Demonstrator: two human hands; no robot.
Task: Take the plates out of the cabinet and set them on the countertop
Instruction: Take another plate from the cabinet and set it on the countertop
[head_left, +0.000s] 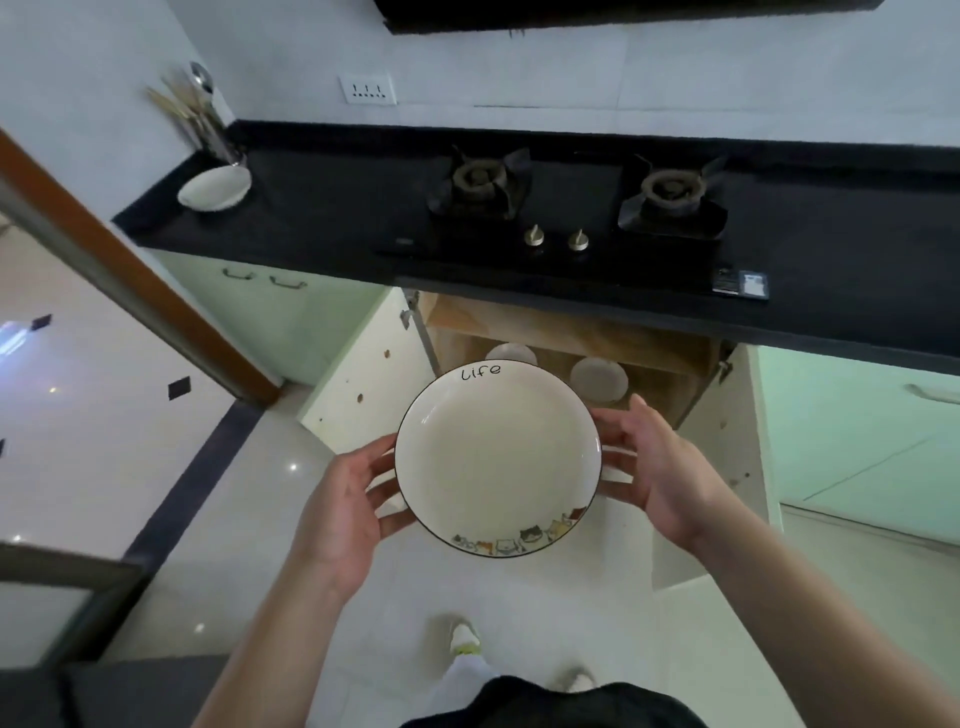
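Observation:
I hold a white plate (496, 457) with a black rim, the word "Life" and a row of cartoon cats, level in front of me above the floor. My left hand (343, 509) grips its left edge and my right hand (665, 478) grips its right edge, fingers underneath. Behind it the cabinet (571, 332) under the stove stands open, with two more white plates (511, 353) (597, 379) on its shelf. Another white plate (214, 188) lies at the left end of the black countertop (332, 208).
A two-burner gas stove (571, 202) takes up the middle of the countertop. A utensil holder (208, 119) stands in the left corner behind the plate. The cabinet's doors (363, 384) (727, 467) swing out on either side of me. A wooden door frame (130, 270) is at left.

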